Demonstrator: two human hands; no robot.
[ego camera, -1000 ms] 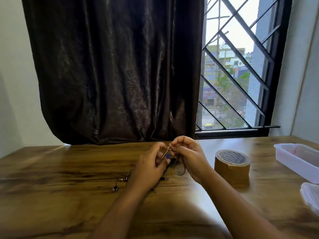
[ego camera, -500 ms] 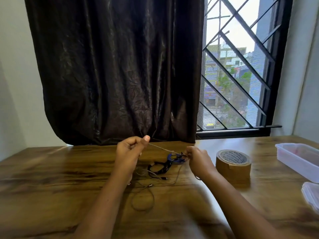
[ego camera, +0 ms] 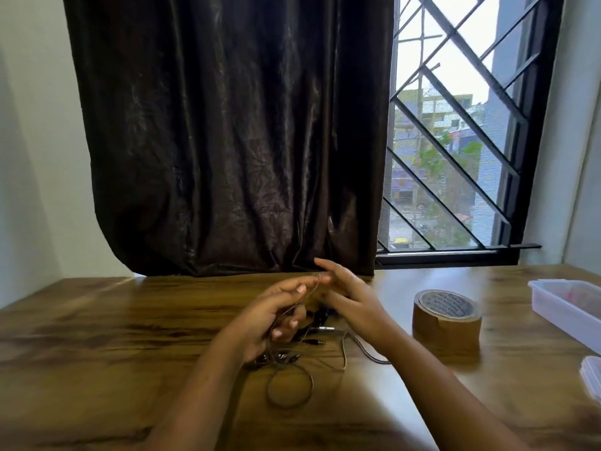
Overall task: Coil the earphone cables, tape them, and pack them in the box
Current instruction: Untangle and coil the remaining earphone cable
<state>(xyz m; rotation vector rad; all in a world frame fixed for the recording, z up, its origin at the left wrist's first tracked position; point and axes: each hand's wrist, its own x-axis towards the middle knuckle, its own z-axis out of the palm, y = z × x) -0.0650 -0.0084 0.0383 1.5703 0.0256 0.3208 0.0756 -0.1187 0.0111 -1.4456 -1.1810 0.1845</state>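
A thin brown earphone cable (ego camera: 289, 390) loops on the wooden table (ego camera: 97, 353) below my hands, and its upper part runs through my left hand (ego camera: 276, 317), whose fingers curl round it. My right hand (ego camera: 348, 297) is just right of the left, fingers spread, with the cable's end pinched at its fingertips near the left forefinger. More dark earphones with jack plugs (ego camera: 322, 330) lie on the table behind and between my hands, partly hidden. A roll of brown tape (ego camera: 447, 320) stands to the right. The clear plastic box (ego camera: 566, 307) sits at the far right.
A clear lid (ego camera: 592, 375) lies at the right edge, in front of the box. A dark curtain (ego camera: 227, 135) hangs behind the table, beside a barred window (ego camera: 455, 141).
My hands, pulled apart with the cable stretched between them half a second ago, have come back together. The right hand's fingers have spread, and the cable's loop lies lower on the table.
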